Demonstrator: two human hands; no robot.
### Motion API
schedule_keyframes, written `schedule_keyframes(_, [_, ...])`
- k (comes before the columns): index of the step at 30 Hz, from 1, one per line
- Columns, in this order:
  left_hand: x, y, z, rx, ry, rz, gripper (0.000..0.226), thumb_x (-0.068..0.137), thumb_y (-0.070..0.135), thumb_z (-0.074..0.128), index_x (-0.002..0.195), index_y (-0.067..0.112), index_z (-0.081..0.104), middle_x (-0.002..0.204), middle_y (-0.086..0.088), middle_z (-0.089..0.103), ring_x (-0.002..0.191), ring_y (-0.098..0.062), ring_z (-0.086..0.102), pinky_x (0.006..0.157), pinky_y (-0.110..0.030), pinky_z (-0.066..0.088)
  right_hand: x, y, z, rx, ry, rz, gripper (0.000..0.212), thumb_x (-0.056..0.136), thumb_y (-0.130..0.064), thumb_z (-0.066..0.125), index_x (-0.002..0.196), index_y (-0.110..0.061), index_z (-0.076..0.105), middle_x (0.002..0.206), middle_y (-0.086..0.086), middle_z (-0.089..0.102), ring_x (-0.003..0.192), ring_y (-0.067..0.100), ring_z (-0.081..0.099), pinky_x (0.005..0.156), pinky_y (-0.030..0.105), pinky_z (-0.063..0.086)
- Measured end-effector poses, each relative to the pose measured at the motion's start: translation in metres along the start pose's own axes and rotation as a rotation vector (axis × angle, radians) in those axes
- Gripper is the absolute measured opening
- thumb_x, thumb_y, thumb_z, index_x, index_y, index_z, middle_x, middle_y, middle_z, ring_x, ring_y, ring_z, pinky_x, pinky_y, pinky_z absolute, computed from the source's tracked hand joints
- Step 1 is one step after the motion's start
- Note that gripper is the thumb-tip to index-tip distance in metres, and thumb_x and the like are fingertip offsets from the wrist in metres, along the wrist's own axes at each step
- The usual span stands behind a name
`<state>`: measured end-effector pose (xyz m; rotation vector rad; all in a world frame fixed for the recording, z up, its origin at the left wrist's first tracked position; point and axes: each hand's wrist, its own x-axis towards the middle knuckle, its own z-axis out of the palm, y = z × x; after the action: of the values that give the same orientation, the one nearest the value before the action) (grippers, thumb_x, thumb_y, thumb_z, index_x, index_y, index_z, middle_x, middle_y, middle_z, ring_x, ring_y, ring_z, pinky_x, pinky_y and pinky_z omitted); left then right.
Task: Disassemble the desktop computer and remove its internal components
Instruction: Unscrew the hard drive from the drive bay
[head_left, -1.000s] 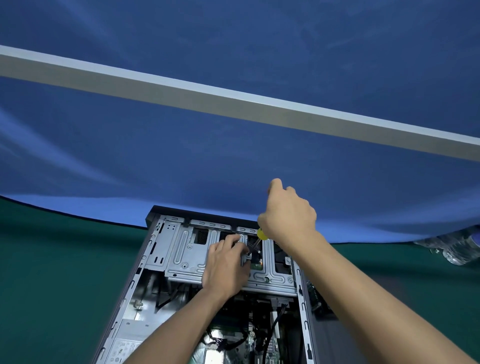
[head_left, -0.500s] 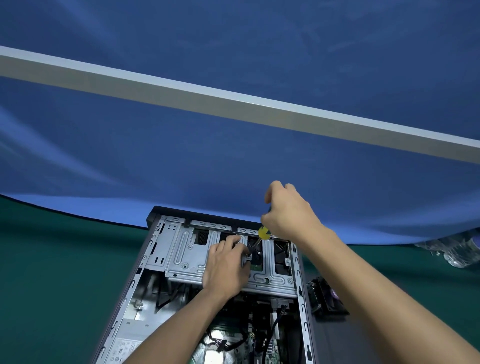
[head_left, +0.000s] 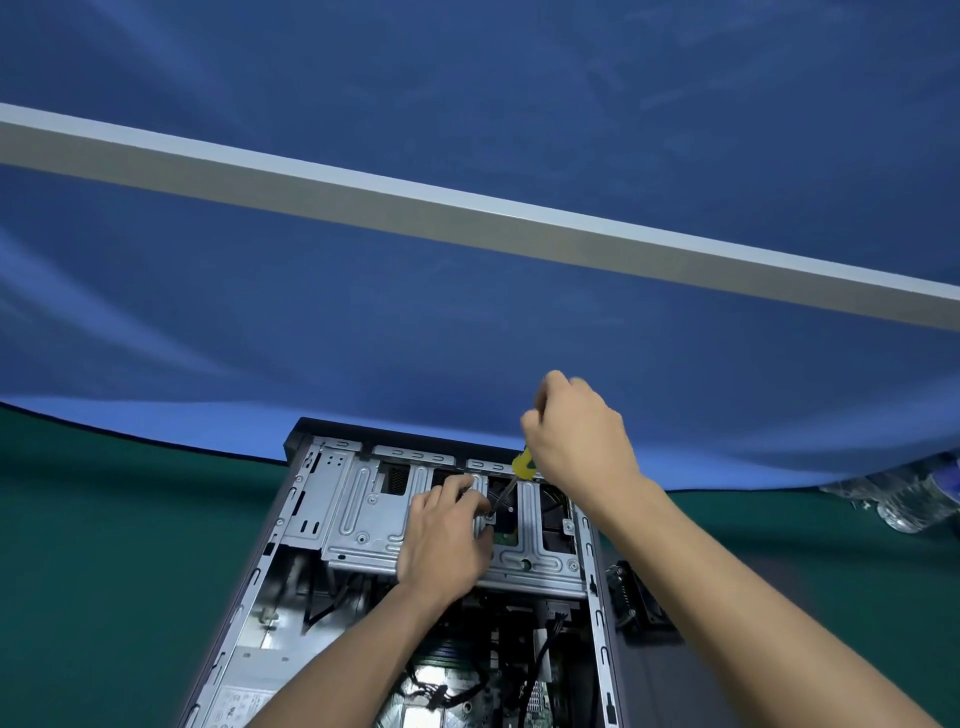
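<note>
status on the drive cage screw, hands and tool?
Right hand grips screwdriver, tip at drive cage screw. Left hand steadies beside tip. Nothing blocking.

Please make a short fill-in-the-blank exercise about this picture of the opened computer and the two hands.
1. The right hand grips a screwdriver with a ____ handle.
2. The left hand rests on the metal drive ____ inside the computer case.
3. The cloth under the case is dark ____.

Missing words: yellow; cage; green
</note>
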<state>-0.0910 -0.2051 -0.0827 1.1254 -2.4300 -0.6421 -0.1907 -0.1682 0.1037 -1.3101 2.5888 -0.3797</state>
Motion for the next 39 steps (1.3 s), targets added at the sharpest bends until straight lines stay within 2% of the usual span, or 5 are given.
schedule_keyframes(7, [0.001,-0.001,0.002,-0.013,0.047,-0.029,0.023,0.085,0.04,0.061,0.105,0.029,0.064,0.129,0.013,0.048,0.111,-0.012,0.046,0.097,-0.022,0.026,0.0,-0.002,0.003,0.01,0.06,-0.022,0.029,0.092,-0.045,0.043,0.091,-0.017,0.048,0.087,-0.001,0.063,0.077,0.024,0.054,0.055,0.03,0.031])
schedule_keyframes(11, [0.002,-0.002,0.004,-0.014,0.057,-0.025,0.019,0.088,0.042,0.059,0.102,0.03,0.064,0.128,0.013,0.051,0.108,-0.011,0.048,0.093,-0.021,0.025,-0.004,0.003,0.01,0.16,0.086,-0.027,0.016,0.086,-0.021,0.047,0.102,-0.019,0.043,0.101,-0.003,0.049,0.082,0.025,0.051,0.061,0.032,0.033])
schedule_keyframes(16, [0.003,0.0,0.005,-0.022,0.075,-0.073,0.013,0.087,0.037,0.062,0.097,0.03,0.066,0.126,0.016,0.053,0.107,-0.012,0.049,0.091,-0.019,0.023,-0.003,0.007,0.007,0.112,0.102,-0.006,0.019,0.089,-0.037,0.05,0.094,-0.02,0.044,0.087,-0.002,0.057,0.074,0.023,0.051,0.057,0.031,0.032])
schedule_keyframes(20, [0.001,0.0,0.005,-0.021,0.068,-0.063,0.011,0.087,0.036,0.062,0.096,0.03,0.065,0.127,0.014,0.053,0.108,-0.012,0.048,0.091,-0.019,0.023,0.0,0.012,0.009,0.204,0.095,0.018,0.018,0.083,-0.019,0.051,0.097,-0.019,0.042,0.097,-0.001,0.053,0.079,0.023,0.051,0.061,0.032,0.033])
schedule_keyframes(39, [0.002,0.003,0.002,-0.037,0.09,-0.086,0.019,0.09,0.039,0.057,0.1,0.033,0.072,0.13,0.016,0.054,0.111,-0.005,0.048,0.093,-0.016,0.02,-0.002,0.058,0.008,0.42,0.368,0.177,0.01,0.079,-0.028,0.055,0.085,-0.024,0.049,0.075,-0.007,0.058,0.067,0.019,0.054,0.056,0.03,0.036])
